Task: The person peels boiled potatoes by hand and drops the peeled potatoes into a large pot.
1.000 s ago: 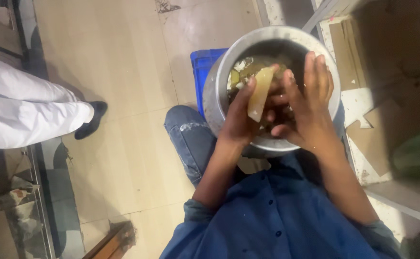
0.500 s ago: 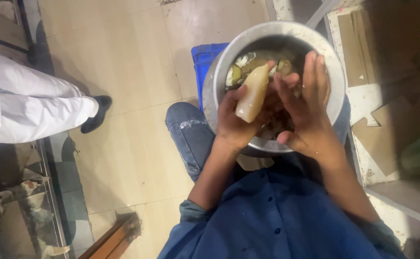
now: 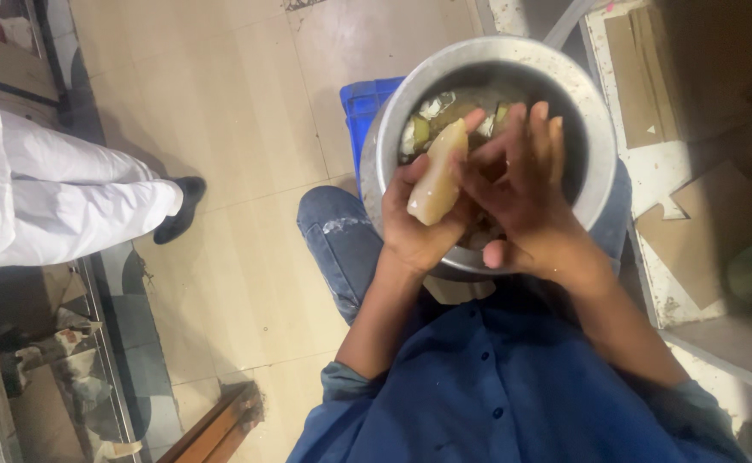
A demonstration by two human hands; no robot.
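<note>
My left hand (image 3: 414, 231) grips a pale, peeled potato (image 3: 437, 176) and holds it upright over a large metal pot (image 3: 603, 163) that rests on my lap. My right hand (image 3: 526, 193) lies against the potato's right side with its fingers spread over the pot's mouth. Whether the right hand pinches anything is hidden. Inside the pot lie several potatoes and peel scraps (image 3: 423, 129), partly covered by my hands.
A blue plastic crate (image 3: 360, 107) sits under the pot's far side. Another person in white trousers and a dark shoe (image 3: 178, 210) stands at the left on the tiled floor. Cardboard pieces (image 3: 642, 77) lie on a ledge at the right.
The potato has turned more upright in my left hand and my right hand's fingers have slid up along it. The person at the left has shifted slightly.
</note>
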